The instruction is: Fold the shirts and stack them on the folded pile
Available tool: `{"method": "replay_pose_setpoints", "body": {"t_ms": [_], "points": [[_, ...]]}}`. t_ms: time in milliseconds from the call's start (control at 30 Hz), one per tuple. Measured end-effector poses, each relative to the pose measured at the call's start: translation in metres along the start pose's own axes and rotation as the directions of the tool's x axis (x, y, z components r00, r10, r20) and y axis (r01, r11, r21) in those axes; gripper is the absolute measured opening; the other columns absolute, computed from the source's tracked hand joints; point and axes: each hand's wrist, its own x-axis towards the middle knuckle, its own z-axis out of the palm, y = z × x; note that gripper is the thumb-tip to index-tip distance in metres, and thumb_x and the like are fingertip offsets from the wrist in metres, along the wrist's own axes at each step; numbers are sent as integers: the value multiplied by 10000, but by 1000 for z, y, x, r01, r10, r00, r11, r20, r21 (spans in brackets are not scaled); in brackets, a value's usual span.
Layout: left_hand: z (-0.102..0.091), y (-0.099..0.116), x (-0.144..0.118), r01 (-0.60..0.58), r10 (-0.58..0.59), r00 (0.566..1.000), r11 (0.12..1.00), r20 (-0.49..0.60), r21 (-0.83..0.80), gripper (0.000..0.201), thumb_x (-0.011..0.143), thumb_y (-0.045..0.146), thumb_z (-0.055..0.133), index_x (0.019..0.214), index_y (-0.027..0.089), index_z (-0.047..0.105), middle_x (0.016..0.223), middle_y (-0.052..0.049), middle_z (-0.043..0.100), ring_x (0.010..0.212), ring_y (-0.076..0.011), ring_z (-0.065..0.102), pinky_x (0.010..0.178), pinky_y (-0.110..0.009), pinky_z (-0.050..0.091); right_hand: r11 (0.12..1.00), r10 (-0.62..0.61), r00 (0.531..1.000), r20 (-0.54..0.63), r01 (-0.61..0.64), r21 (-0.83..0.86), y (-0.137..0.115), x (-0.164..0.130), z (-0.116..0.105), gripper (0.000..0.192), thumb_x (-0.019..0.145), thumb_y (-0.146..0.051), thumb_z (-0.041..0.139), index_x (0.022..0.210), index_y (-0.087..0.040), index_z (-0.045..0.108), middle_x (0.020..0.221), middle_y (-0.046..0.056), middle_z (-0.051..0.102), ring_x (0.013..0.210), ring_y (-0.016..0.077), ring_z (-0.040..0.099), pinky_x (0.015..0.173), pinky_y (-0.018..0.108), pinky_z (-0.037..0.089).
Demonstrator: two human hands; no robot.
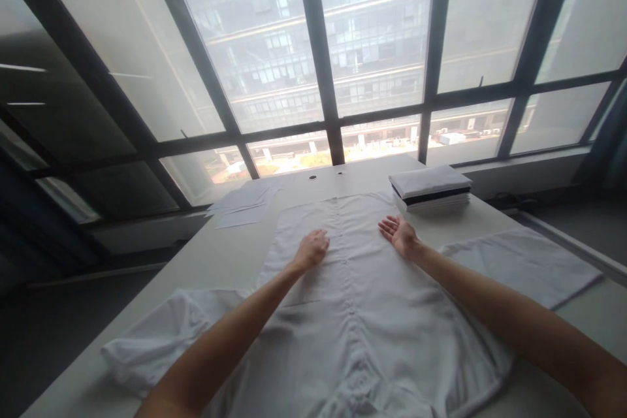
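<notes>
— Nearest the camera? White shirt point(353, 313) spread flat on the tabletop point(235, 261), collar end close in, button line running straight away down the middle. Sleeves thrown out left and right, the left one bunched near the tabletop's left edge, the right one lying flat towards the right edge.

— And the hands? Both out on the far half of the shirt. Left hand point(312, 249) palm down, fingers relaxed, resting on the cloth just left of the button line. Right hand point(399, 234) open, tilted on its edge, touching the cloth just right of it. Nothing gripped by either.

— Step in hand, by the look? Smoothing the front panel, judging from flat open palms and few creases left up there. Next move likely calls for pinching a side edge or a sleeve, so closed fingers rather than flat ones.

— Room to work? Plenty of bare tabletop left of the body panel; less on the right, sleeve close to the drop. Further off, loose paper sheets point(242, 206) at far left, a folded stack point(431, 187) at far right, well apart from the hem. Beyond that, window frames point(323, 59).
</notes>
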Motion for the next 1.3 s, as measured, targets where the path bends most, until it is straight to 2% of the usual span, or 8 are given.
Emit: {"method": "replay_pose_setpoints", "body": {"t_ms": [100, 167, 267, 367, 500, 633, 1000, 1300], "points": [[14, 0, -31, -116, 102, 993, 920, 57, 375, 466, 943, 392, 596, 1365, 194, 593, 1599, -167, 398, 1528, -354, 237, 1241, -547, 71, 978, -176, 984, -26, 171, -119, -3, -9, 3, 371, 988, -358, 308, 1108, -213, 628, 1150, 117, 715, 1044, 216, 704, 959, 409, 567], [12, 7, -43, -165, 166, 985, 824, 47, 542, 529, 1007, 425, 482, 1481, 191, 491, 1640, -173, 319, 1531, -361, 226, 1229, -574, 92, 891, -276, 958, 80, 286, -354, -2, -20, 5, 348, 944, -356, 388, 1077, -188, 663, 1057, 118, 736, 958, 241, 713, 936, 432, 564], [-6, 19, -61, -175, 213, 977, 780, 8, 600, 540, 1016, 440, 460, 1512, 225, 464, 1629, -155, 350, 1518, -354, 262, 1223, -585, 114, 483, -352, 856, 378, 512, -711, 7, -41, 0, 335, 877, -324, 501, 1083, -163, 711, 1092, 145, 734, 1031, 284, 686, 1001, 453, 509], [-26, 18, -87, -148, 147, 987, 732, 58, 665, 572, 1014, 483, 449, 1534, 245, 445, 1640, -141, 332, 1531, -358, 230, 1210, -613, 126, 48, -340, 745, 574, 624, -780, 22, -61, -15, 432, 921, -331, 498, 1257, -130, 681, 1357, 192, 631, 1300, 307, 550, 1142, 435, 378], [-40, -2, -119, -68, 7, 996, 665, 85, 744, 595, 1023, 541, 382, 1558, 284, 417, 1664, -125, 280, 1544, -383, 176, 1187, -658, 135, -201, -235, 786, 572, 536, -820, 41, -70, -29, 541, 988, -372, 450, 1452, -112, 548, 1547, 215, 465, 1463, 324, 385, 1203, 473, 272], [-45, -12, -127, -52, 5, 998, 650, 64, 759, 602, 1014, 549, 394, 1555, 287, 430, 1662, -129, 280, 1541, -393, 181, 1193, -649, 120, -281, -141, 817, 560, 509, -814, 44, -71, -24, 566, 1009, -393, 422, 1508, -133, 490, 1608, 210, 372, 1515, 349, 291, 1210, 525, 225], [-58, -17, -116, -24, 19, 1000, 708, 15, 706, 579, 983, 524, 481, 1513, 291, 487, 1648, -132, 314, 1533, -390, 211, 1198, -640, 99, -300, -100, 800, 592, 543, -784, 48, -57, -6, 577, 1023, -388, 391, 1521, -105, 462, 1610, 236, 351, 1514, 347, 291, 1205, 540, 215], [-59, -17, -115, -36, 61, 998, 740, -14, 672, 522, 975, 490, 520, 1452, 279, 554, 1617, -152, 374, 1511, -402, 265, 1199, -625, 130, -212, -190, 781, 596, 560, -801, 42, -56, -9, 529, 993, -357, 459, 1469, -136, 531, 1567, 189, 450, 1478, 304, 366, 1207, 479, 262]]}}
